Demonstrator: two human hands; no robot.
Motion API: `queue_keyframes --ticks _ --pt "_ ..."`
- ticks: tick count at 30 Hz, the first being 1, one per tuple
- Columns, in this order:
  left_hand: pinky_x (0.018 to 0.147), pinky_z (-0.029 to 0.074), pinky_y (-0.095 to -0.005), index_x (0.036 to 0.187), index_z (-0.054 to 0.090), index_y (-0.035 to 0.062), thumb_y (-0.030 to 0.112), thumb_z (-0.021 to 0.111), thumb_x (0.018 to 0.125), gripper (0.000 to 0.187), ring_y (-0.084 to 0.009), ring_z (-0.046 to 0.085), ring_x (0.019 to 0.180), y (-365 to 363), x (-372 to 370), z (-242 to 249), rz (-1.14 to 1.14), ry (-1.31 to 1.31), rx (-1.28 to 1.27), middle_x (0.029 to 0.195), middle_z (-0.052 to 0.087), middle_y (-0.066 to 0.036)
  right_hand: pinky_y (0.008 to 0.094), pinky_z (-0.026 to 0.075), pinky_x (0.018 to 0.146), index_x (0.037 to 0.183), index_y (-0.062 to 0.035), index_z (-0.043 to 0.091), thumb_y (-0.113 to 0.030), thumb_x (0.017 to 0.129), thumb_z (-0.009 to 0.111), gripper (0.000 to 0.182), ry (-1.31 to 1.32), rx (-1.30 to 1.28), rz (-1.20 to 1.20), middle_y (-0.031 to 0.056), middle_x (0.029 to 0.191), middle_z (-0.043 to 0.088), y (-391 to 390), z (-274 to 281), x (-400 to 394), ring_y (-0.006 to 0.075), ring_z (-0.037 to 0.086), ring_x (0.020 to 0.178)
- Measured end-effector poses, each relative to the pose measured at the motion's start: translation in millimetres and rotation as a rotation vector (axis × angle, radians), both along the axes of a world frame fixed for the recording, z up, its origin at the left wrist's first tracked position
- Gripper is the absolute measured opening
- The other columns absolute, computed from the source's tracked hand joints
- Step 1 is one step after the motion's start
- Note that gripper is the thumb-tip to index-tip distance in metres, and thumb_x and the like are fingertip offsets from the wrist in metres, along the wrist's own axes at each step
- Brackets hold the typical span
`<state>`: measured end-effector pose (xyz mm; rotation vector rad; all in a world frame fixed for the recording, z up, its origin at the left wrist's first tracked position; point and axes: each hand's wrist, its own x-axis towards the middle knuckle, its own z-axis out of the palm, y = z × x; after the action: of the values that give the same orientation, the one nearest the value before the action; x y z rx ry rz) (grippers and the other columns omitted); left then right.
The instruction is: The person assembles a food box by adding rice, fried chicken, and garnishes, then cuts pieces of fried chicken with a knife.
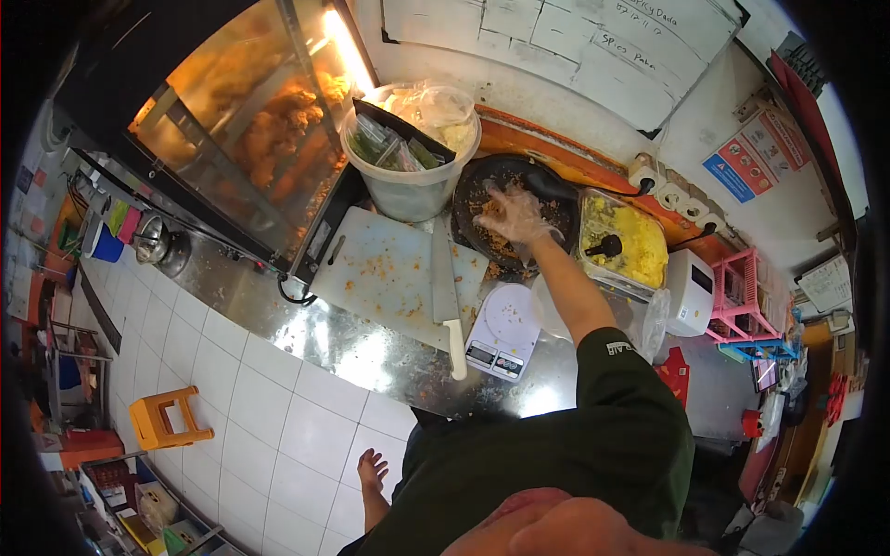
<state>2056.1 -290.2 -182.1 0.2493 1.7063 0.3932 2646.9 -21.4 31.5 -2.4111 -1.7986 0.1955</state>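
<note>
My right hand, in a clear plastic glove, reaches into a black pan or shallow bowl with brown crumbs on its bottom. Its fingers look spread over the crumbs, and nothing held shows in them. My left hand is bare and hangs low beside my body, fingers loosely curled and apart, holding nothing. Left of the pan, a large knife with a white handle lies across the edge of a white cutting board scattered with crumbs. A white kitchen scale sits below the pan.
A white bucket with plastic bags stands behind the board. At left is a lit glass cabinet of fried food. Right of the pan are a tub of yellow food, a white appliance and a pink rack. An orange stool stands on the floor.
</note>
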Motion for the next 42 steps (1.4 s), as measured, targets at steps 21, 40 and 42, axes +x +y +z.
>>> queue_keyframes --ticks 21,40,42 --pt "0.085 0.048 -0.045 0.139 0.03 0.0105 0.037 0.049 0.087 0.062 -0.0351 0.052 0.107 6 -68 -76 -0.217 -0.188 -0.038 0.133 0.042 -0.02 0.0393 0.049 0.059 0.121 -0.018 0.046 -0.019 0.075 0.072 0.053 1.41 0.814 -0.6 0.0061 0.1 0.059 -79 -11 -11 0.0175 0.057 0.081" --pt "0.087 0.046 -0.0457 0.135 0.037 0.0094 0.036 0.049 0.089 0.054 -0.0325 0.05 0.111 -31 78 -54 -0.549 -0.208 -0.068 0.132 0.043 -0.017 0.029 0.046 0.048 0.12 -0.0118 0.041 -0.031 0.079 0.07 0.054 0.923 1.25 -1.397 0.004 0.078 0.059 -619 -49 156 0.0129 0.057 0.061" --pt "0.087 0.046 -0.0457 0.135 0.037 0.0094 0.036 0.049 0.09 0.053 -0.0322 0.05 0.11 -36 86 -49 -0.595 -0.191 -0.06 0.132 0.043 -0.017 0.0321 0.049 0.054 0.125 -0.0125 0.039 -0.034 0.08 0.068 0.058 1.291 0.984 -1.324 0.0085 0.087 0.061 -625 -32 152 0.0181 0.06 0.07"
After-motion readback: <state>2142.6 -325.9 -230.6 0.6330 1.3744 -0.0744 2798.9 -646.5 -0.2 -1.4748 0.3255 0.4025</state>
